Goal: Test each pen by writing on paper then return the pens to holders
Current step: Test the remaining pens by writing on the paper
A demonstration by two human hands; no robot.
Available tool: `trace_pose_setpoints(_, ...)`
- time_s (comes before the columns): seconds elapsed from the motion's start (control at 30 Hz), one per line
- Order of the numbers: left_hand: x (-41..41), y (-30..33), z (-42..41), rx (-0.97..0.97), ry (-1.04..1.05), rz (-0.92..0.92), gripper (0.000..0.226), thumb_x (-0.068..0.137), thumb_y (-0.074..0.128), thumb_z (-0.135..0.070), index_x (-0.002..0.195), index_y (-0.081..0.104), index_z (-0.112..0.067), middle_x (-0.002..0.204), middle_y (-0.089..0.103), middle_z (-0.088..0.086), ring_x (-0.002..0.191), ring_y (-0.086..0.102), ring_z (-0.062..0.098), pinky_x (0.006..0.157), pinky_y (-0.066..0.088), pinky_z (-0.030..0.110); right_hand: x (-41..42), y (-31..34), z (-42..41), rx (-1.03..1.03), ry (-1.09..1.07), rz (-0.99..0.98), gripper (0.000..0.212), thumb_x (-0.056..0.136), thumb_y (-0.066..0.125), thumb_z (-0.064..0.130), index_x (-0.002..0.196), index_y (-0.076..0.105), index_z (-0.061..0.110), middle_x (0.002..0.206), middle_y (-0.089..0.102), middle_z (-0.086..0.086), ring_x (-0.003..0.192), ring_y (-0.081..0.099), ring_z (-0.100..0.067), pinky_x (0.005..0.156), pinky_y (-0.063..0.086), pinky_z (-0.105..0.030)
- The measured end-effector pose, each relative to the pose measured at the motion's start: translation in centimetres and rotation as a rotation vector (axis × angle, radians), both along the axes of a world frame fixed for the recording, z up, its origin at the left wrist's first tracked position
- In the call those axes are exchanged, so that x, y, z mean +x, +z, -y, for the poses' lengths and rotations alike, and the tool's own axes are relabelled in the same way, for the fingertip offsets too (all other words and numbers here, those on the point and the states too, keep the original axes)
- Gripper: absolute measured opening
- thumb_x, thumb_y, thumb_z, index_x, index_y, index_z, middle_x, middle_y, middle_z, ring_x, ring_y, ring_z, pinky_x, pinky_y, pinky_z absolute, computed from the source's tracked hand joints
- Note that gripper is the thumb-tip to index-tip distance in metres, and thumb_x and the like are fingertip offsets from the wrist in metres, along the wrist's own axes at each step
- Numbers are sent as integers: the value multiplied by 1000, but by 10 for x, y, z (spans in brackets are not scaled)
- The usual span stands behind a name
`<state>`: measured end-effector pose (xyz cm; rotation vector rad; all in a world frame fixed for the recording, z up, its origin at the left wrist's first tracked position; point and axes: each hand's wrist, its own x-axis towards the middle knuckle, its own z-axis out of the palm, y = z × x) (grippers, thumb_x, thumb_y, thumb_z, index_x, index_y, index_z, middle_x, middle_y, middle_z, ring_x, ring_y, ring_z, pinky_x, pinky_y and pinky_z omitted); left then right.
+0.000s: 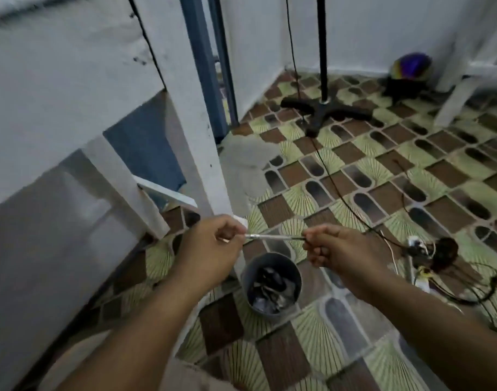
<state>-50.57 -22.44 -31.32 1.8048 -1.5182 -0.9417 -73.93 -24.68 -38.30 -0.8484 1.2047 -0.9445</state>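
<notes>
A thin silvery pen (272, 237) is held level in the air between both hands, above the floor. My left hand (210, 249) pinches its left end between thumb and fingertips. My right hand (340, 252) grips its dark right end with curled fingers. Directly below the pen stands a round grey bin (248, 273) with crumpled scraps inside. No paper or pen holder shows in the frame.
A white table (72, 114) fills the left, its leg (202, 131) close to my left hand. On the patterned tile floor lie a black stand base (323, 111), a cable (334, 182), a tangle of wires and a power strip (422, 249), and a helmet (411, 66).
</notes>
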Motion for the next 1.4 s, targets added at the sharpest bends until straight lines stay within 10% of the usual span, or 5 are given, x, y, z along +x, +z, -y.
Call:
trace_pose_setpoints(0.33,7,-116,38,598,33,-220,61,97,65,-31,152,39,-33,156,42,1,134,46,19,110,41,41,5,-123,4,294,-27,-134,19,95,61,1,109,67,12,93,71,-19,76,63,-30,63,57,-33)
trace_pose_setpoints(0.63,37,-108,37,482,-13,-50,28,98,56,-30,126,57,-36,118,62,-12,96,52,-3,67,39,22,31,-145,0,319,136,-344,19,95,60,3,112,64,10,105,68,-19,85,69,-33,70,60,-35)
trace_pose_setpoints(0.8,22,-70,40,295,-81,-57,22,98,61,-28,118,59,-38,111,61,-20,105,58,1,83,50,23,60,-71,12,6,119,-332,13,95,65,9,102,69,18,92,72,-3,73,70,-9,64,56,-22)
trace_pose_setpoints(1.17,20,143,4,-356,-129,-3,19,96,64,-28,111,64,-40,105,69,-20,97,64,-8,81,52,14,88,180,13,-781,101,-166,13,95,64,6,105,69,11,85,73,-8,73,70,-24,62,57,-29)
trace_pose_setpoints(1.4,60,260,-65,-624,-12,85,21,94,66,-27,114,66,-34,109,72,-14,101,69,9,91,59,38,144,296,-22,-1047,224,-68,11,95,63,7,105,67,9,81,72,-8,68,70,-23,59,57,-34)
